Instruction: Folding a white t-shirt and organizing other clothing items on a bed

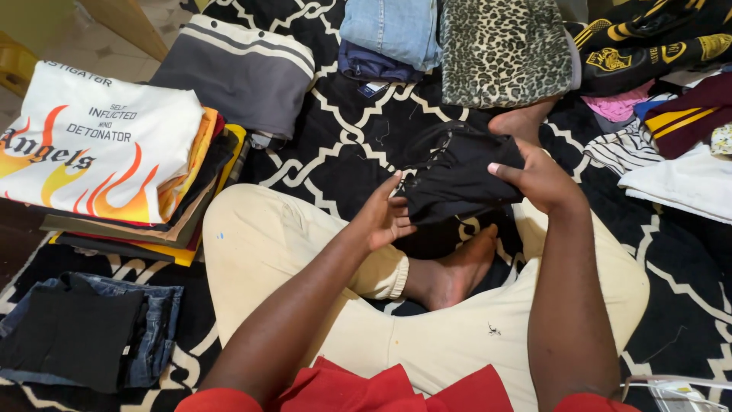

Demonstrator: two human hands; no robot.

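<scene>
I sit cross-legged on a black-and-white patterned rug (pixel 347 145) in cream trousers. A small black garment (pixel 457 172) is bunched above my lap. My right hand (pixel 537 179) grips its right side, thumb on top. My left hand (pixel 385 214) holds its lower left edge with fingers curled under the cloth. My bare feet show below and behind the garment.
A stack of folded shirts (pixel 114 152) topped by a white flame-print one lies at left. Folded jeans with a black piece (pixel 84 332) sit at lower left. Grey, denim and leopard-print folded clothes (pixel 503 49) line the far side; loose clothes (pixel 671 114) pile at right.
</scene>
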